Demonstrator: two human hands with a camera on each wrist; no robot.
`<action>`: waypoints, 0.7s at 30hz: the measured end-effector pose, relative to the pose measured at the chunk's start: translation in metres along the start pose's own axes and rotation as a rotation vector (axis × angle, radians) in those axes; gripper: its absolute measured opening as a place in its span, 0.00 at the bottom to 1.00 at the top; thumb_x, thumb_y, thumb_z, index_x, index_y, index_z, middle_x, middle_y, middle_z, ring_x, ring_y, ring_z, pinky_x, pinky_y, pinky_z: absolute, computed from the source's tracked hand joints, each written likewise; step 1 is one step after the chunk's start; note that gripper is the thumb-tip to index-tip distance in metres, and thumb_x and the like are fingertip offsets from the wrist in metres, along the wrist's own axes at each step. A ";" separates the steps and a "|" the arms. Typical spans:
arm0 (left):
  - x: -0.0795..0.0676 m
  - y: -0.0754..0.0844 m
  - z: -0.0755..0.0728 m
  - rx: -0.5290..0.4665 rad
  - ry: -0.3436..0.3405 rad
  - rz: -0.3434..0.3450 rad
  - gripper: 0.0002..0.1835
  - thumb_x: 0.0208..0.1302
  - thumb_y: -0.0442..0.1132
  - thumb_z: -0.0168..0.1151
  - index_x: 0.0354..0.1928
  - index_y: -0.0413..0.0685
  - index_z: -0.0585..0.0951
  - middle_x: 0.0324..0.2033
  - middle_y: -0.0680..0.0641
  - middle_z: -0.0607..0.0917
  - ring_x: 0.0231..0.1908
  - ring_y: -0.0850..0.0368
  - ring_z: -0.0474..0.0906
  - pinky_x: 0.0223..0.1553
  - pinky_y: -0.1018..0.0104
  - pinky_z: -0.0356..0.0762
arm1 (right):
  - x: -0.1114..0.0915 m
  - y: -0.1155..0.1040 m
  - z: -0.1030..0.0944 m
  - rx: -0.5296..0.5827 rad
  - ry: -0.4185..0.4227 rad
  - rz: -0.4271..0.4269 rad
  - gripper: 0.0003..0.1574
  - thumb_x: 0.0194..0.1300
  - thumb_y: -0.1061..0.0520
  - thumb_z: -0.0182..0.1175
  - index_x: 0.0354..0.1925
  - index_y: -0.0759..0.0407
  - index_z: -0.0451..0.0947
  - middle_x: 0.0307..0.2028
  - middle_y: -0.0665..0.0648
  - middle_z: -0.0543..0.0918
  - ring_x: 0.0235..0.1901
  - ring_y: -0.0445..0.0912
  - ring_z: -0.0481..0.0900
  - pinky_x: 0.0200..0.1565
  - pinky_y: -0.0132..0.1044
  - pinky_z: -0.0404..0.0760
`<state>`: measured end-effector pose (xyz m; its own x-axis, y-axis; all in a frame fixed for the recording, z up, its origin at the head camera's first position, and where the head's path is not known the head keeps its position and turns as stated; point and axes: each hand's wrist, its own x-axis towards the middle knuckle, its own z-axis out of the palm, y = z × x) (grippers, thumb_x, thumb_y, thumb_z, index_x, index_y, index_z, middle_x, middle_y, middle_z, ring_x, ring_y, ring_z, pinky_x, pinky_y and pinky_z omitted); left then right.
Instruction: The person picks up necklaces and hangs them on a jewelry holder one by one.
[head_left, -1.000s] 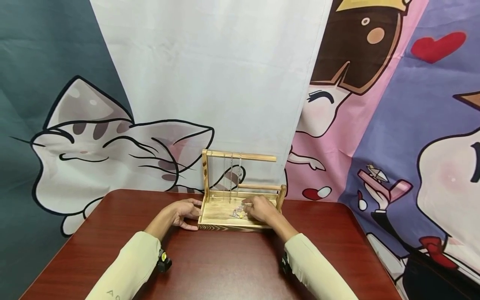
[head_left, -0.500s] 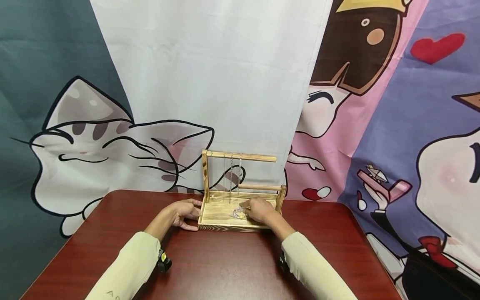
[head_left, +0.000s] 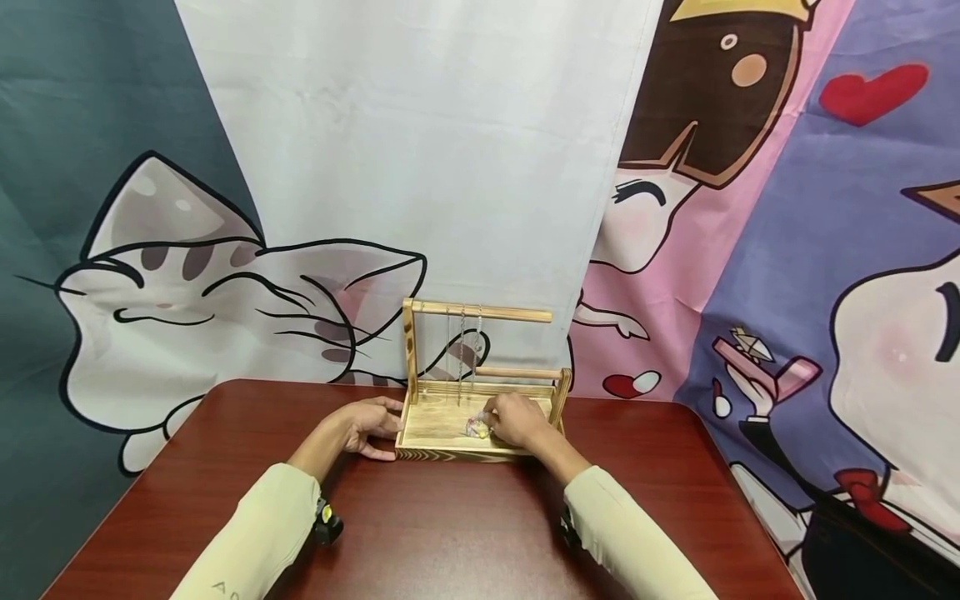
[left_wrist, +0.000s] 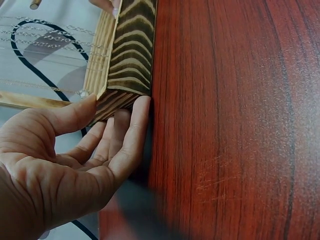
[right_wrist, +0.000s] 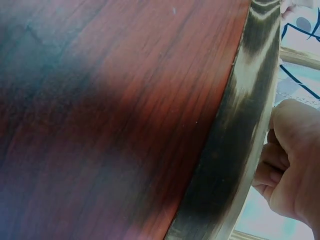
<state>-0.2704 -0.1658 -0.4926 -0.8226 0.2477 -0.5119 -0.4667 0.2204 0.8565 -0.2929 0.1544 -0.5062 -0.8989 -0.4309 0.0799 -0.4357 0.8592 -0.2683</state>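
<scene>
A wooden jewelry stand (head_left: 427, 435) with a shallow tray stands on the table. My left hand (head_left: 371, 427) holds its left end. In the left wrist view, the left thumb touches the rim while the fingers rest against the striped outer wall. Over the tray, my right hand (head_left: 517, 419) has curled fingers and pinches the edge of a small pile of clear, sparkly jewelry (head_left: 477, 427) with a yellow piece. Its exact kind is too small to tell. The right wrist view shows the curled hand (right_wrist: 295, 160) behind the tray wall, hiding the pinched part.
Several thin chain necklaces (head_left: 461, 358) hang from the stand's upper bar (head_left: 510, 314). A shorter lower bar (head_left: 521, 374) sits at the right. The stand is near the back of the reddish-brown table (head_left: 450, 525), before a printed cloth backdrop (head_left: 450, 167).
The right hand has shifted slightly within the tray, and the jewelry pile looks more bunched under its fingertips. The left hand has stayed at the stand's left end.
</scene>
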 end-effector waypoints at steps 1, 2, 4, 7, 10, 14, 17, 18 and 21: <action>0.000 0.000 0.000 0.000 0.000 0.000 0.33 0.80 0.26 0.58 0.81 0.41 0.62 0.59 0.36 0.85 0.52 0.51 0.87 0.53 0.46 0.96 | -0.001 -0.001 -0.002 0.000 0.008 0.012 0.11 0.79 0.52 0.69 0.52 0.52 0.95 0.52 0.58 0.96 0.54 0.58 0.93 0.52 0.58 0.95; 0.000 0.001 0.000 0.000 0.001 0.000 0.32 0.80 0.26 0.58 0.81 0.41 0.62 0.58 0.36 0.85 0.52 0.51 0.87 0.53 0.46 0.96 | -0.002 -0.002 -0.003 0.005 0.010 0.024 0.11 0.80 0.52 0.69 0.51 0.52 0.94 0.51 0.58 0.95 0.54 0.57 0.93 0.53 0.58 0.95; 0.000 0.001 0.000 0.003 0.001 -0.002 0.32 0.80 0.26 0.58 0.81 0.41 0.62 0.58 0.36 0.86 0.51 0.51 0.87 0.53 0.46 0.96 | -0.004 -0.003 -0.006 0.018 0.017 0.039 0.10 0.80 0.52 0.68 0.50 0.53 0.94 0.49 0.58 0.95 0.52 0.56 0.93 0.53 0.58 0.94; 0.000 0.001 0.000 0.005 0.003 -0.005 0.32 0.80 0.26 0.57 0.81 0.41 0.62 0.56 0.37 0.87 0.50 0.52 0.88 0.52 0.46 0.96 | -0.006 -0.003 -0.008 0.057 0.012 0.047 0.10 0.81 0.52 0.67 0.46 0.53 0.93 0.46 0.56 0.94 0.49 0.53 0.92 0.54 0.57 0.94; 0.001 0.000 -0.001 0.006 0.001 -0.004 0.32 0.80 0.26 0.57 0.81 0.40 0.62 0.55 0.37 0.87 0.49 0.53 0.88 0.51 0.46 0.96 | -0.006 0.003 -0.008 0.124 -0.004 0.042 0.14 0.84 0.51 0.64 0.41 0.54 0.91 0.40 0.54 0.92 0.44 0.51 0.90 0.52 0.56 0.93; 0.001 -0.001 -0.001 0.008 -0.008 0.000 0.32 0.80 0.26 0.57 0.81 0.40 0.62 0.54 0.38 0.88 0.50 0.53 0.88 0.52 0.46 0.96 | 0.005 0.036 0.015 0.243 0.000 -0.038 0.25 0.90 0.45 0.56 0.34 0.50 0.86 0.29 0.48 0.85 0.32 0.44 0.82 0.38 0.44 0.87; 0.001 -0.001 -0.001 0.008 -0.004 0.000 0.32 0.80 0.26 0.57 0.81 0.40 0.62 0.56 0.37 0.87 0.50 0.52 0.88 0.52 0.45 0.96 | 0.009 0.049 0.022 0.358 -0.012 -0.074 0.28 0.91 0.44 0.52 0.34 0.51 0.85 0.27 0.47 0.83 0.28 0.42 0.78 0.32 0.38 0.82; 0.001 0.000 -0.001 0.009 -0.003 0.001 0.32 0.80 0.26 0.57 0.81 0.40 0.62 0.57 0.37 0.86 0.51 0.52 0.88 0.52 0.45 0.96 | 0.007 0.048 0.019 0.414 -0.028 -0.068 0.28 0.92 0.45 0.52 0.35 0.53 0.87 0.28 0.49 0.85 0.29 0.42 0.79 0.32 0.37 0.82; 0.001 0.000 -0.001 0.011 -0.002 0.003 0.33 0.80 0.26 0.57 0.82 0.40 0.62 0.60 0.35 0.83 0.53 0.50 0.87 0.52 0.45 0.96 | -0.008 0.024 -0.009 0.573 -0.085 0.032 0.24 0.90 0.52 0.55 0.41 0.64 0.90 0.35 0.60 0.90 0.33 0.49 0.85 0.37 0.38 0.87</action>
<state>-0.2720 -0.1665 -0.4931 -0.8233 0.2497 -0.5098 -0.4610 0.2299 0.8571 -0.2966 0.1811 -0.5047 -0.8941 -0.4478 -0.0080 -0.2917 0.5959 -0.7482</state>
